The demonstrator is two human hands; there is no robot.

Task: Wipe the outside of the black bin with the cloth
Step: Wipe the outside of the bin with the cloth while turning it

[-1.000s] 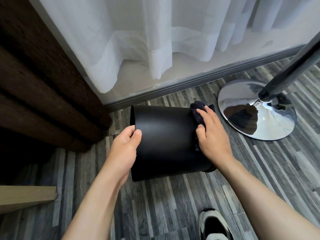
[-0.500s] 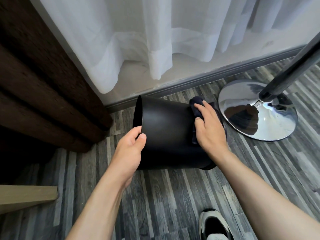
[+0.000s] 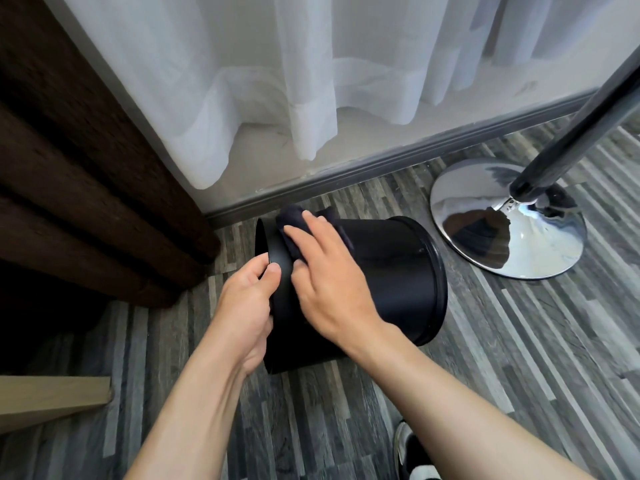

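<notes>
The black bin (image 3: 391,271) lies tipped on its side on the striped grey floor, its open mouth facing left and its base toward the right. My left hand (image 3: 247,306) grips the rim at the mouth, thumb on the outer wall. My right hand (image 3: 325,282) lies flat on the top of the bin near the mouth and presses the dark cloth (image 3: 294,220) against the wall. Most of the cloth is hidden under the fingers; a bunched part shows beyond the fingertips.
A chrome stand base (image 3: 509,220) with a dark pole (image 3: 571,123) sits just right of the bin. A white sheer curtain (image 3: 311,74) and grey baseboard run behind. Dark brown drapes (image 3: 79,188) hang at left, a pale wooden board (image 3: 52,396) lower left, my shoe (image 3: 412,452) at the bottom.
My right hand has slid with the cloth from the base end of the bin to the mouth end. The bin's base is now uncovered and my left hand grips the rim more closely.
</notes>
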